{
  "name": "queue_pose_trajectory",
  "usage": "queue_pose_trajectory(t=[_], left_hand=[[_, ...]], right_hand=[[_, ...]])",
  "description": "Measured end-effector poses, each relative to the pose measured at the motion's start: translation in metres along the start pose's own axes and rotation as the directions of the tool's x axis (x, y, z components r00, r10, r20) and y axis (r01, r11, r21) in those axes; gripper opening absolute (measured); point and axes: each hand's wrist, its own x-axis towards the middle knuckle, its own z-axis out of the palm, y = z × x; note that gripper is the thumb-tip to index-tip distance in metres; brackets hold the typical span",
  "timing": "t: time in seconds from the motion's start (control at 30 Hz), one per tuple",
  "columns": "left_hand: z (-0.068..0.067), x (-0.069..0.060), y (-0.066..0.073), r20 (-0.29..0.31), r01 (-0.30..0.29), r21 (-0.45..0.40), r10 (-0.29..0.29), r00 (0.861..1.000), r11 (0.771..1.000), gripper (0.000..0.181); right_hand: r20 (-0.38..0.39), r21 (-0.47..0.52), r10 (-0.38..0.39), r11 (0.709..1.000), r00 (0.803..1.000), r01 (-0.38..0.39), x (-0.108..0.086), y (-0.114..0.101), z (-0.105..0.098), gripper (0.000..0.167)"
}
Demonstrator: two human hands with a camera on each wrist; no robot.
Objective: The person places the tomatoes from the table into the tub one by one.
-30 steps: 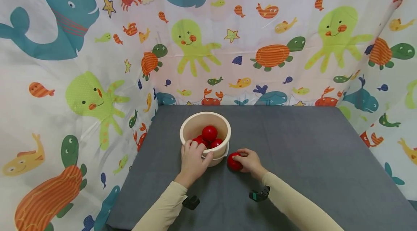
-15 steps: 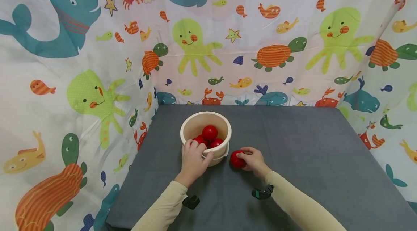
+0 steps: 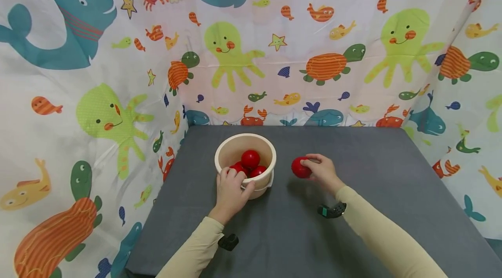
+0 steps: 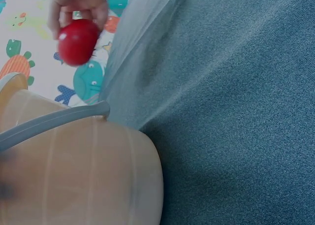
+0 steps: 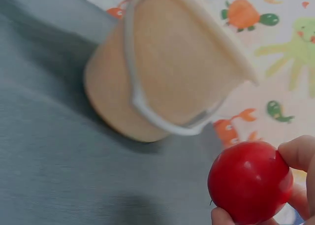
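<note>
A cream bucket (image 3: 228,151) with a pale handle (image 4: 54,121) stands upright on the dark table. Several round, shiny red balls (image 3: 250,158) lie inside it; the left hand partly hides one. My left hand (image 3: 230,194) grips the bucket's near rim, fingers over the edge and thumb outside. To the right of the bucket, my right hand (image 3: 323,172) holds another red ball (image 5: 250,181) between thumb and fingers. That ball hangs above the tabletop, apart from the bucket, its shadow falling below. In the left wrist view, the left hand itself is out of sight.
Dark grey cloth covers the table (image 3: 353,208). Behind it and at both sides hangs a white curtain (image 3: 251,64) printed with sea animals. Each wrist wears a black strapped device, such as the one on the right (image 3: 331,210).
My right hand has lifted the red ball off the table beside the bucket and carried it up, away and to the right. The left hand stays on the bucket's rim.
</note>
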Motion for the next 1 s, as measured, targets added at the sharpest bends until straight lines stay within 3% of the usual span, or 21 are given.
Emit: queue_pose_trajectory(t=[0.2, 0.4, 0.67, 1.0], left_hand=[[0.0, 0.0, -0.001, -0.009, -0.005, 0.002, 0.005, 1.0, 1.0, 0.023], [0.001, -0.001, -0.001, -0.003, -0.002, 0.002, 0.002, 1.0, 1.0, 0.023], [0.002, -0.002, -0.001, -0.005, 0.0, -0.009, 0.0, 1.0, 1.0, 0.022], [0.002, -0.001, -0.001, 0.025, 0.014, -0.015, -0.014, 1.0, 1.0, 0.022]], right_hand=[[-0.014, 0.009, -0.039, 0.999, 0.999, 0.039, 0.006, -0.04, -0.013, 0.059], [-0.011, 0.013, -0.086, 0.996, 0.996, 0.086, 0.008, -0.085, -0.005, 0.057], [-0.003, 0.049, -0.124, 0.991, 0.992, 0.124, 0.01, -0.131, 0.033, 0.052], [0.06, 0.015, -0.139, 0.99, 0.989, 0.138, 0.009, -0.139, 0.089, 0.048]])
